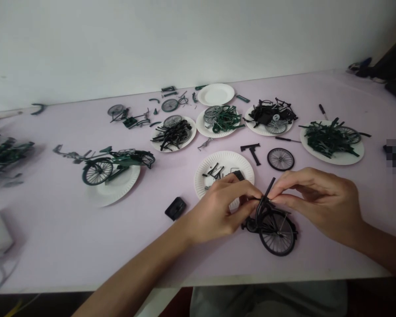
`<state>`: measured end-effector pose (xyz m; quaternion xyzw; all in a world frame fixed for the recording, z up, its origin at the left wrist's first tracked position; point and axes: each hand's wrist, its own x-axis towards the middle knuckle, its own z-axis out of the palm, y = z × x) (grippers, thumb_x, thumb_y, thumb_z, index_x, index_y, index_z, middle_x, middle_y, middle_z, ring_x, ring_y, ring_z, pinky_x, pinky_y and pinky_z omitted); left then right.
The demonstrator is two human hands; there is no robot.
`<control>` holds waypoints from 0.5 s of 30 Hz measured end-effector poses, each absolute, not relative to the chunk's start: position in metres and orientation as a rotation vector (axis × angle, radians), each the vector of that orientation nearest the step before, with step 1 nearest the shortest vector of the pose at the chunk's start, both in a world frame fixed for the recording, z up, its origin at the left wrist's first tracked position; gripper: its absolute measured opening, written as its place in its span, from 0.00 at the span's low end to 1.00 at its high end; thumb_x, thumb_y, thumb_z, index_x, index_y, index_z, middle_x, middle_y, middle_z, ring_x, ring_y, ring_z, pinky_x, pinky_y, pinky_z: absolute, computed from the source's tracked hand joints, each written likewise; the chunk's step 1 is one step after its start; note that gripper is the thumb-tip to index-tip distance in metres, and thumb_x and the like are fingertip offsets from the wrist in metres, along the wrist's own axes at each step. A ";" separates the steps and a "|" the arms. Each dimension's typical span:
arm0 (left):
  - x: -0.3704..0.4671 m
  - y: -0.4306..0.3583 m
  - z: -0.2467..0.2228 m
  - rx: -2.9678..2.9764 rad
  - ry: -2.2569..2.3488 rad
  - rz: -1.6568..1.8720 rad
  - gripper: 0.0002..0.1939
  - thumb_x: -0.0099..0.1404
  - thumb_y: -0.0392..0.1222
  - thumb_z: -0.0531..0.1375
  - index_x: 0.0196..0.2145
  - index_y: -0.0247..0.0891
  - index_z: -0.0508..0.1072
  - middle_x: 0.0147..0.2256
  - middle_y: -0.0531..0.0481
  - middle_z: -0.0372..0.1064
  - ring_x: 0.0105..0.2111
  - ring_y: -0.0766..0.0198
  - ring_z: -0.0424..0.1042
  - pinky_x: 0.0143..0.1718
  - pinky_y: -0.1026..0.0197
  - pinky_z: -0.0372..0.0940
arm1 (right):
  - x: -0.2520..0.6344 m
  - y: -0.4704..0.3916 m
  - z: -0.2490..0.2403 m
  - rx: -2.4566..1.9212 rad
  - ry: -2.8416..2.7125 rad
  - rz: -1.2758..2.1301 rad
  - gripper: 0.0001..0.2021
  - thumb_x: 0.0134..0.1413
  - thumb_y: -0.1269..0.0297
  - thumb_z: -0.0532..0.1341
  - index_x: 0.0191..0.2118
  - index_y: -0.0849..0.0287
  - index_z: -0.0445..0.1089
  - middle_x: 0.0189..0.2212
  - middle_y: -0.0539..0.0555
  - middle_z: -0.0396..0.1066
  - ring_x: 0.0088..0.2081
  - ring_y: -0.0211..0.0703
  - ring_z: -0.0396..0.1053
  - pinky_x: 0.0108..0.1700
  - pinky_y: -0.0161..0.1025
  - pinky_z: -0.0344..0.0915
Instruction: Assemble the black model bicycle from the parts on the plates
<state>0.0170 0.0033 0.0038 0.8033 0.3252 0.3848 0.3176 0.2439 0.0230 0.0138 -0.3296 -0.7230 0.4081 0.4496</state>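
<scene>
A black model bicycle (277, 231), partly assembled with one spoked wheel on it, stands near the table's front edge between my hands. With thumb and fingers closed, my left hand (222, 204) pinches its frame from the left. My right hand (320, 202) is closed too, its thumb and fingertips pinching at the same spot on the frame; any small part between them is hidden. Just beyond the hands lie a loose black wheel (280, 159) and a black T-shaped part (251, 152). A paper plate (201, 169) with small black parts sits partly behind my left hand.
A green model bicycle (115, 165) rests over a plate at left. Farther back are plates heaped with black and green parts (330, 141), plus a bare plate (216, 94). A screwdriver (284, 139) and a small black box-like part (175, 208) lie on the table.
</scene>
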 end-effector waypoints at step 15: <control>0.016 0.004 0.004 2.139 0.838 0.979 0.05 0.74 0.33 0.58 0.43 0.38 0.73 0.32 0.50 0.77 0.28 0.66 0.70 0.38 0.57 0.67 | 0.247 0.024 0.014 -0.851 -1.842 1.026 0.05 0.56 0.67 0.73 0.37 0.52 0.79 0.32 0.49 0.81 0.33 0.42 0.78 0.37 0.39 0.77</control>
